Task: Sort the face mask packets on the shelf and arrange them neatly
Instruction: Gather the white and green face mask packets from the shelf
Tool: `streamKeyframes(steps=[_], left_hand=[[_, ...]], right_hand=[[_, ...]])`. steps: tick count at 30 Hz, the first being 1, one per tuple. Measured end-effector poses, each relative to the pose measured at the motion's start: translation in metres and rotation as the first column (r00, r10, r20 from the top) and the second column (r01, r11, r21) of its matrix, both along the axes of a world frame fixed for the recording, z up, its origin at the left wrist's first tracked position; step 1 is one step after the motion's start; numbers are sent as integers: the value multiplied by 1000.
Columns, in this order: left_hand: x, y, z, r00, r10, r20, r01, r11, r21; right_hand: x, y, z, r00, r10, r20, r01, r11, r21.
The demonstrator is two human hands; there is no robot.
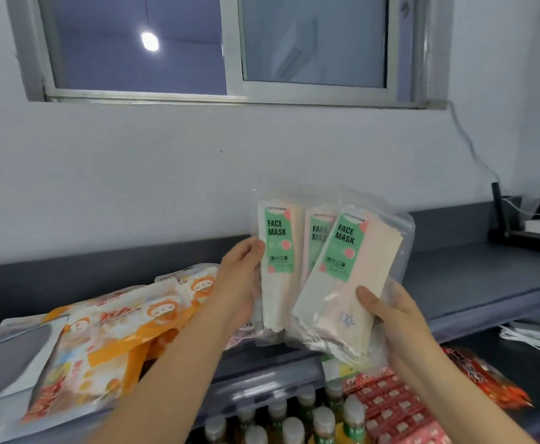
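- Down at the bottom edge, a row of capped bottles point(297, 421) is seen on a lower level, with red snack packets point(393, 408) packed just beside them on the right.
- On the left, a messy pile of orange cartoon mask packets point(127, 325) is spread over the grey shelf point(473, 277), partly lying over a grey mask packet point(9, 357) at the far left.
- Three clear "FACE MASK" packets with green labels point(320, 270) are held up over the shelf's front edge, fanned out and overlapping.
- The leftmost packet is gripped by the left hand point(240, 283), thumb on the front at its left edge, the other fingers hidden behind it.
- The tilted rightmost packet is pinched by the right hand point(393, 315), thumb pressed on its lower right corner, the rest of the fingers tucked behind.
- Further back on the right, a black router point(531, 219) is parked on the shelf, with a cable point(467, 145) run up the wall.
- Above it all, a sliding window point(227, 49) is set in the white wall.
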State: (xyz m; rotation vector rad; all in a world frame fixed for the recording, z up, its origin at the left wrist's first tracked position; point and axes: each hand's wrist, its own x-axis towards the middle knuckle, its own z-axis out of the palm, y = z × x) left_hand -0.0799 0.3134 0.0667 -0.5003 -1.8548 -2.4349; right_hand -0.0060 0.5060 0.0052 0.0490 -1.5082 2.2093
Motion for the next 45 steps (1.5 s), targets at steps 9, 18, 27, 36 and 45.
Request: streamKeyframes(steps=[9,18,27,36,45], left_hand=[[-24,36,-19,981,-191,18,190,980,56],[-15,83,-29,908,-417,47,415,909,40],[1,122,-46,848,-530,7,530,847,-41],[15,188,-57,770,-610,-188,438,719,-539],[10,293,-60,849,-443,-288,224,795,-564]], right_hand=[[5,23,-18,990,-125,60,127,991,-34],[35,44,-26,955,-281,90,285,958,-28],[48,59,-41,916,-370,157,359,929,92],[46,118,-39,800,-595,83,589,804,81],[24,226,-23,796,-599,-81,597,757,267]])
